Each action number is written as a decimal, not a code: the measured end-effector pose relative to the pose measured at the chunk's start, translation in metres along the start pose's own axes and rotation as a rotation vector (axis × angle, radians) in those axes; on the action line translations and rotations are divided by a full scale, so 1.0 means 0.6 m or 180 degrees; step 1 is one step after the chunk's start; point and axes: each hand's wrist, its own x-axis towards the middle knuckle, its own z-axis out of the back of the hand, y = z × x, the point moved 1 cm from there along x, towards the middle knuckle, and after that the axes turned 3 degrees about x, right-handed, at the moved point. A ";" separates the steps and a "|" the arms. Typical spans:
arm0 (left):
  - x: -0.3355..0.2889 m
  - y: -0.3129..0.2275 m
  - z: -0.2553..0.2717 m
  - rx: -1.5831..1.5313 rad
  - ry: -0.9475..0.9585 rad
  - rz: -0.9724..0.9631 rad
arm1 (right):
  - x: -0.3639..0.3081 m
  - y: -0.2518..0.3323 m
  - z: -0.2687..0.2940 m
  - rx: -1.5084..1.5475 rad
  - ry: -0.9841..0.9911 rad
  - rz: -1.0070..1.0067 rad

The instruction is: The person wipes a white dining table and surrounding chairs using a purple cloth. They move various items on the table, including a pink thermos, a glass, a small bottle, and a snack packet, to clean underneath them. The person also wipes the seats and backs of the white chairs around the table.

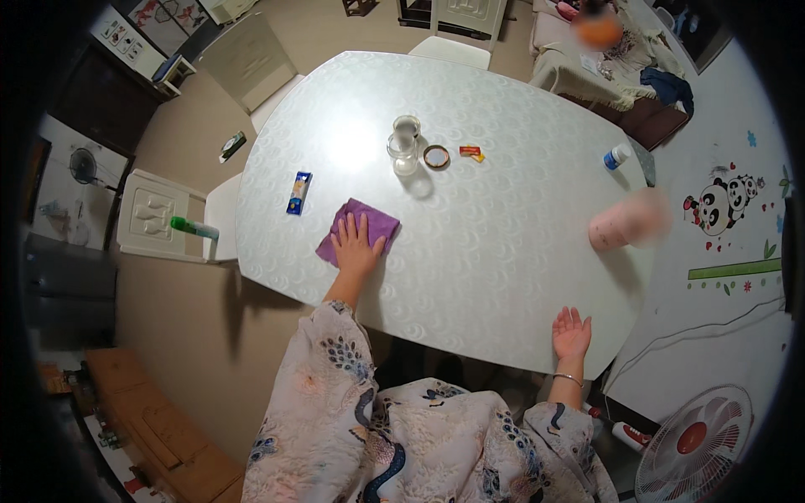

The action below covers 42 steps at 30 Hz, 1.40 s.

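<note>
My left hand (356,246) lies flat with fingers spread on a folded purple cloth (380,225), pressing it to the white patterned table (486,251). Palm up near the table's front right edge, my right hand (572,334) is open and holds nothing. Just beyond the cloth, to its left, is a blue snack packet (298,193). Farther back stands a clear glass jar (405,151), with a round lid (436,157) beside it. Small red and yellow wrapped pieces (471,152) lie right of the lid.
A pink bottle or tumbler (616,228) stands at the table's right side, its top blurred. Behind it is a small blue-and-white bottle (617,157). A white chair (168,216) with a green tube (194,227) is at the left. An electric fan (694,448) stands at lower right.
</note>
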 end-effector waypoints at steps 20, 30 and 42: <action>-0.076 -0.007 0.056 -0.0498 0.0456 -0.1378 | 0.103 -0.260 -0.419 -0.2602 0.0974 0.0185; -0.090 0.040 0.063 -0.0401 0.0272 -0.0849 | 0.116 -0.432 -0.653 -0.4443 0.2402 0.2975; -0.087 0.033 0.045 -0.0271 0.0249 -0.0567 | 0.151 -0.496 -0.662 -0.4164 0.2040 0.4093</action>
